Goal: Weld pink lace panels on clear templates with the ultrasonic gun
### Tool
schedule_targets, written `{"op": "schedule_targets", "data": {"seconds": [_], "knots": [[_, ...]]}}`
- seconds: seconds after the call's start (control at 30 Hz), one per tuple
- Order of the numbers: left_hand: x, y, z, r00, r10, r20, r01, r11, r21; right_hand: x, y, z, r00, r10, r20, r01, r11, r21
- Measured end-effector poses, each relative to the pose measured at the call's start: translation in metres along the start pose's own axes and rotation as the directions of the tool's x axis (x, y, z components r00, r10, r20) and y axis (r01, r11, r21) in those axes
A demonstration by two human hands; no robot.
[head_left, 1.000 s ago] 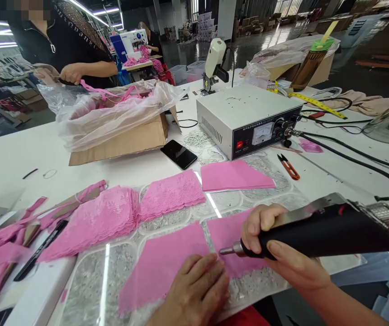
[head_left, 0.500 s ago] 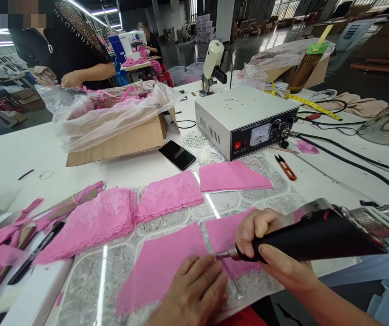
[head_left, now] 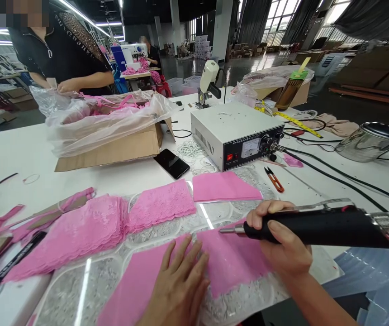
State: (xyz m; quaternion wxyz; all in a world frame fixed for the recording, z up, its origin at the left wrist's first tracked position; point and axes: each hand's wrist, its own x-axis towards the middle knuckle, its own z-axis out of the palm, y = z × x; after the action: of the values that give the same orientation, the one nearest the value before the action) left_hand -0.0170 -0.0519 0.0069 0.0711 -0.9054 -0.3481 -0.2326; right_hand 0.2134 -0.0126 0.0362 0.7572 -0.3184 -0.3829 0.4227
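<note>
My left hand (head_left: pixel 179 280) lies flat with its fingers spread, palm down on a plain pink fabric piece (head_left: pixel 126 285). My right hand (head_left: pixel 287 240) is wrapped round a black handheld ultrasonic welder (head_left: pixel 323 224), which has a pointed metal tip and a cable at its rear. That tip points left, over the upper left corner of a second pink fabric piece (head_left: pixel 231 265); whether it touches the cloth I cannot tell. Further back are a fanned stack of pink lace pieces (head_left: pixel 82 226), a smaller lace stack (head_left: pixel 163 201) and a stack of plain pink pieces (head_left: pixel 226 186).
A grey power unit (head_left: pixel 238 120) with a dial stands at the back, cables running right. Near it are a phone (head_left: pixel 172 163), thread snips (head_left: pixel 274 179) and a glass jug (head_left: pixel 364 142). A co-worker's hands are over a plastic-lined carton (head_left: pixel 109 145).
The welder's tip has moved from beside my left fingertips, at the gap between the pieces, onto the right piece's upper corner. My left fingers have straightened and spread. The view has shifted slightly.
</note>
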Motion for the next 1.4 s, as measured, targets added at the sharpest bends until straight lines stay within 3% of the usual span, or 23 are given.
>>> {"op": "schedule_targets", "data": {"seconds": [0.6,0.77,0.9,1.03,1.4], "knots": [[-0.003,-0.004,0.004,0.999,-0.021,0.04,0.022,1.0,-0.016,-0.001,0.006,0.001,0.996,-0.001,0.087,0.009,0.995,-0.095],[-0.005,-0.006,0.008,0.999,0.04,0.022,-0.04,0.999,0.027,0.008,-0.001,0.0,0.999,-0.027,-0.029,0.026,0.999,-0.034],[-0.006,-0.011,0.013,0.995,0.101,-0.019,-0.099,0.993,0.07,0.018,-0.012,-0.017,0.968,-0.127,-0.216,0.119,0.992,-0.051],[-0.007,-0.015,0.016,0.992,0.12,-0.049,-0.115,0.989,0.092,0.019,-0.018,-0.031,0.947,-0.15,-0.284,0.125,0.987,-0.106],[-0.009,-0.016,0.021,0.99,0.128,-0.065,-0.122,0.988,0.098,0.012,-0.008,-0.026,0.98,-0.116,-0.163,0.098,0.988,-0.116]]}}
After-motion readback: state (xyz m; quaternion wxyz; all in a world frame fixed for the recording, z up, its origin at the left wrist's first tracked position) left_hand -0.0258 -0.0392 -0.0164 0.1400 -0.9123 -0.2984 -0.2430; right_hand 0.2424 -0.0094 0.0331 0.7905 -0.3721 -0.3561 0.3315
